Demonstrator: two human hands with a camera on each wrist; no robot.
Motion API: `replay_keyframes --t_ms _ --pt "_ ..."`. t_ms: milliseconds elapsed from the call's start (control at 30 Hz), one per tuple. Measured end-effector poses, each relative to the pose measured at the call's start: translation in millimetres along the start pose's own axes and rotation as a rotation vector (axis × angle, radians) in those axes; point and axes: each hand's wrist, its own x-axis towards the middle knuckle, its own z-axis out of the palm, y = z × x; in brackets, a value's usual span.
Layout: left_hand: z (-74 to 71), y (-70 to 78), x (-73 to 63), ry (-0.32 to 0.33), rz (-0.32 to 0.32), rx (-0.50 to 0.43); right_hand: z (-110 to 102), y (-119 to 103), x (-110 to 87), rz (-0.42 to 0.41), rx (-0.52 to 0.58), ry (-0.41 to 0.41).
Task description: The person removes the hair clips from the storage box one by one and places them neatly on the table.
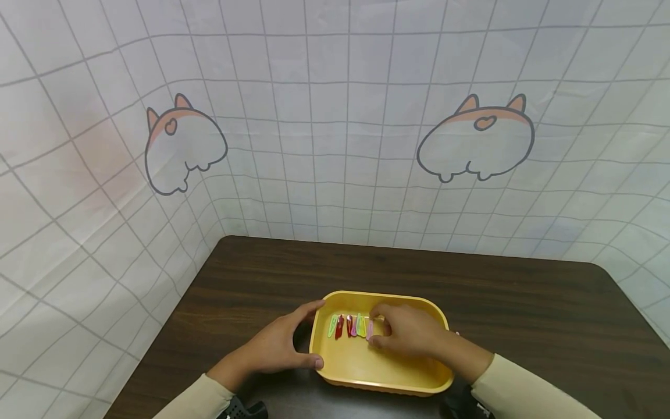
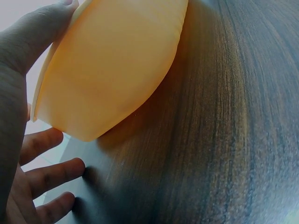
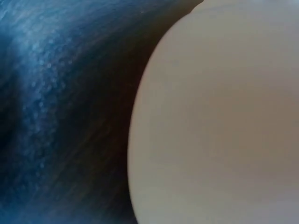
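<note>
Well, the only marks I can find are small pale ones on the black right strap (image 1: 473, 404), too small for me to read; the wall cloth (image 1: 324, 134) carries a printed grid and two cartoon animal rumps with heart-shaped tails.

The clips (image 1: 349, 327) lie in a row on the floor of the tray (image 1: 366, 369), toward its far side: green, red, pink and yellow, mostly upright as I look down at them. At the row's right end, the pink clip (image 1: 370, 329) sits between the thumb and index finger of the right hand (image 1: 408, 331). I see those two curled and a little apart, a tip near each end of the clip; whether they pinch it, I cannot tell. The left hand (image 1: 277, 340) grips the tray's left end, thumb on the near corner and index on the far one, and my left wrist view shows its other fingers spread.

The tray looks like smooth yellow plastic, a rounded rectangle with a slim rim and sloping walls. It rests on a dark table (image 1: 262, 262) with streaky wood grain. Pale sleeves (image 1: 523, 390) cover both forearms. My right wrist view is mostly a blurred, pale curve.
</note>
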Motion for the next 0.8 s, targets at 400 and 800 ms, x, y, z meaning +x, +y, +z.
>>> replay_keyframes --t_ms 400,800 --pt "-0.9 3.2 -1.5 0.007 0.008 0.002 3.6 -0.6 1.6 -0.011 -0.07 0.026" --pt "0.1 1.7 -1.4 0.009 0.012 0.001 6.6 -2.9 4.2 0.013 -0.095 0.031"
